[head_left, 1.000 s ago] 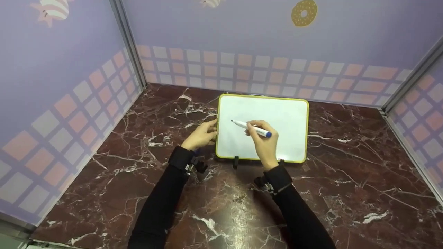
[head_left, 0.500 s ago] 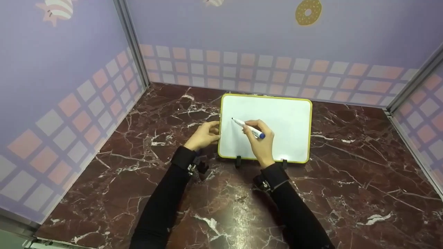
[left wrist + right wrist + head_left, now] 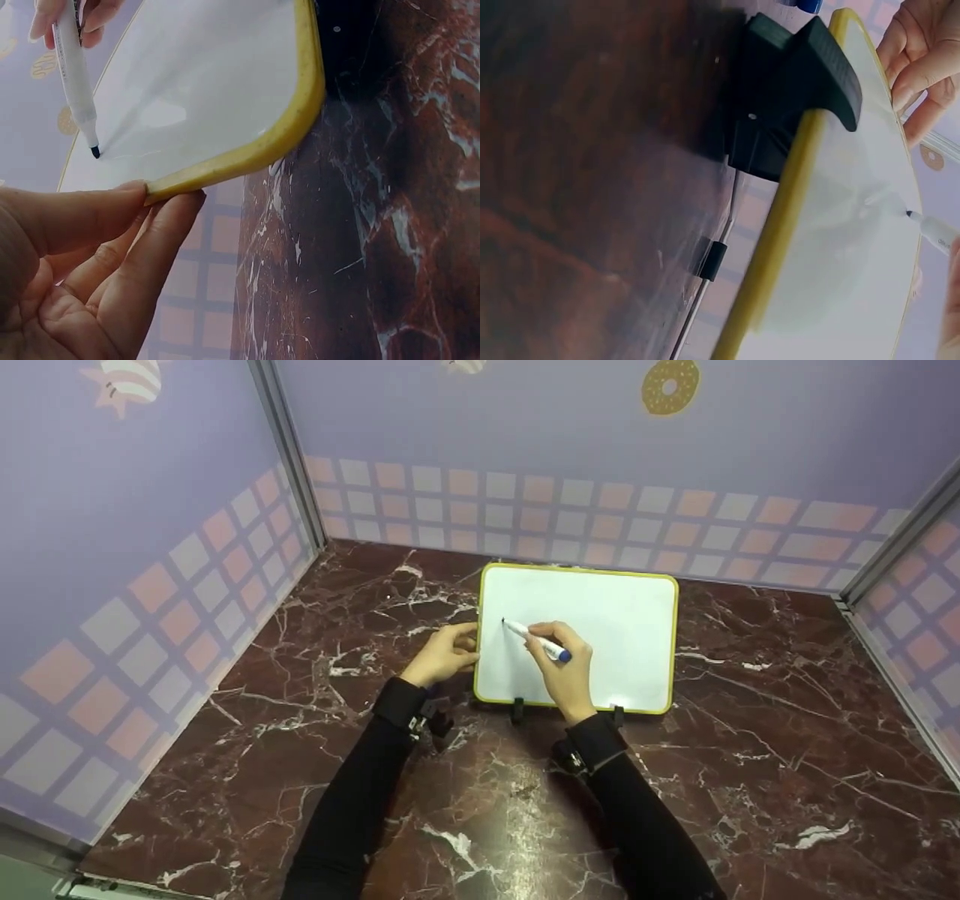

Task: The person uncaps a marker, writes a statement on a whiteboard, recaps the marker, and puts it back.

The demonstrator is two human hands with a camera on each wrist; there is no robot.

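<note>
A small whiteboard (image 3: 615,637) with a yellow rim stands tilted back on black stand clips (image 3: 799,90). My left hand (image 3: 442,655) pinches its left edge; in the left wrist view, the thumb (image 3: 90,217) lies on the front and the fingers (image 3: 154,262) are behind. In my right hand (image 3: 566,667) is a white marker (image 3: 73,75) with a blue end, held like a pen. Its dark tip is at the left part of the board; whether it touches is hard to tell. I see no clear writing on the white surface.
The board stands on a dark red marbled table (image 3: 712,795). Panels (image 3: 525,435) with pastel squares enclose the back and sides. A thin metal rod (image 3: 697,307) of the stand runs below the board. A blue object (image 3: 808,5) is cut off at the right wrist view's top.
My right hand has shifted slightly left across the board, and the marker leans more steeply. The left hand keeps its hold on the edge. The whole head view has shifted slightly.
</note>
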